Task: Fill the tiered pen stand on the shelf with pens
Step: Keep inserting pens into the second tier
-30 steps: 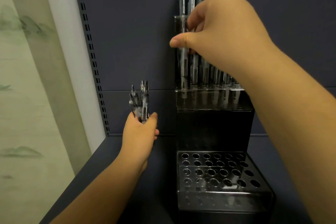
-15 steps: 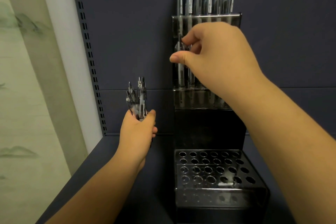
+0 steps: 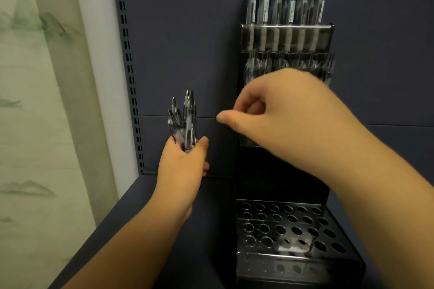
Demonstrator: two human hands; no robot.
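Pens [image 3: 285, 4] fill the top tier of the tiered pen stand [image 3: 286, 197] on the shelf [image 3: 131, 213]; more stand in the middle tier, while the bottom tier's holes hold none. Left hand [image 3: 183, 162] grips a bundle of pens [image 3: 184, 122] upright. Right hand [image 3: 281, 110], fingers curled with nothing in them, hovers before the middle tier.

A tiered pen stand [image 3: 285, 35] rises against the dark shelf back at about three o'clock. Its top tier holds a row of upright pens [image 3: 286, 0], and the bottom tier [image 3: 291, 225] at five o'clock shows open holes. The left hand [image 3: 182, 164], at seven o'clock, grips a bunch of pens [image 3: 184, 124] pointing up. The right hand [image 3: 274, 110], blurred, hovers before the middle tier with curled fingers holding nothing visible.
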